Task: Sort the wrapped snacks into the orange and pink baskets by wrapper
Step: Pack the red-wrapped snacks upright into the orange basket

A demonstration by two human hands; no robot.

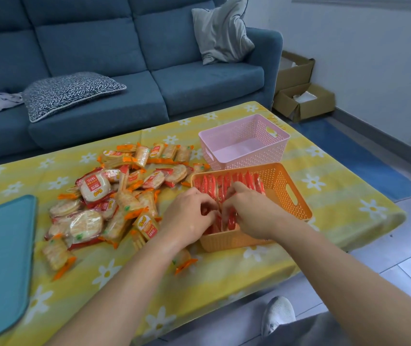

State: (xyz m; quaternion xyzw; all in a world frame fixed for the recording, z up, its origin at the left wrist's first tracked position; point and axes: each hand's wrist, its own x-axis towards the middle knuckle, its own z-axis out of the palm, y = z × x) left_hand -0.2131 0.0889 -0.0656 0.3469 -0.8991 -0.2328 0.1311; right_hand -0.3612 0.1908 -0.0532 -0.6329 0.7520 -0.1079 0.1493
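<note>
The orange basket sits at the table's right, holding a row of red-wrapped snacks standing on edge. Both hands are inside its near end. My left hand has its fingers curled onto the red packets there, and my right hand pinches red packets beside it. Behind the orange basket stands the pink basket, with nothing showing inside. A loose pile of snacks in orange and red wrappers lies to the left of the baskets. One orange-wrapped snack lies under my left forearm.
The table wears a yellow cloth with white flowers. A teal pad covers its near left corner. A blue sofa with cushions runs behind the table. Cardboard boxes sit on the floor at right. A white shoe shows below.
</note>
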